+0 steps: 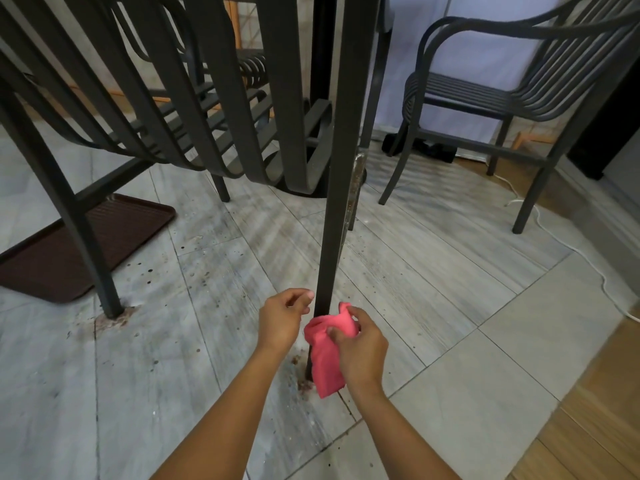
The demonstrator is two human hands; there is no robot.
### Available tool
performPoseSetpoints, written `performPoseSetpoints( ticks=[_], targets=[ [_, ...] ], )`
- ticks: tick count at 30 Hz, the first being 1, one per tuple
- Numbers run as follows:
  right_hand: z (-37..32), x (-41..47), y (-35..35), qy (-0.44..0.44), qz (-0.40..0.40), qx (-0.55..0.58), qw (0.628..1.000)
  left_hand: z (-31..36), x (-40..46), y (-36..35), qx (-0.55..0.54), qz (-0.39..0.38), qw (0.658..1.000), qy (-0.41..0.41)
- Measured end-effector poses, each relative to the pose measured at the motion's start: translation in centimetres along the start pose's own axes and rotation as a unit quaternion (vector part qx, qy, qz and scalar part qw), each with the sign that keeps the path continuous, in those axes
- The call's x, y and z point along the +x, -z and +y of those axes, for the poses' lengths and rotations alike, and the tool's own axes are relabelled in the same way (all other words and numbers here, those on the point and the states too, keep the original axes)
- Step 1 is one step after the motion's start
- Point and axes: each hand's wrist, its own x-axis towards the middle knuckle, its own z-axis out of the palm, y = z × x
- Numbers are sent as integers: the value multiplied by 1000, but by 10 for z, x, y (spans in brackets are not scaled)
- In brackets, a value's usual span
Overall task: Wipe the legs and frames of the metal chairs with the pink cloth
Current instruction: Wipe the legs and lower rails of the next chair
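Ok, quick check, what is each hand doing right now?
Left hand: loosely curled, fingertips at the chair leg, holding nothing.
Right hand: closed on the pink cloth, pressed against the same leg near the floor.

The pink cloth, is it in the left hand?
No, the pink cloth is held by the right hand against the chair leg.

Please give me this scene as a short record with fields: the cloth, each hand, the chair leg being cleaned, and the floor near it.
cloth: pink cloth, pressed against the leg's lower part
right hand: right hand grips the cloth
left hand: left hand beside the leg, fingertips at it, holding nothing
leg: dark chair leg, upright, pale residue along its right edge higher up
floor: grey tiles, brown crumbs at the leg's foot
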Motion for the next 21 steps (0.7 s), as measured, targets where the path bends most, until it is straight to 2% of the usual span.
performPoseSetpoints(
  ticks=[3, 18, 21],
  targets=[
    [-2, 3, -12, 41, -21, -36, 998, 1, 0, -4, 17, -19, 1000, -3],
    [43, 17, -43, 50, 1, -67, 997, -14, 14, -5, 36, -29, 997, -56],
    [46, 19, -47, 28, 2, -45, 999, -17, 17, -6, 31, -28, 998, -57]
  ],
)
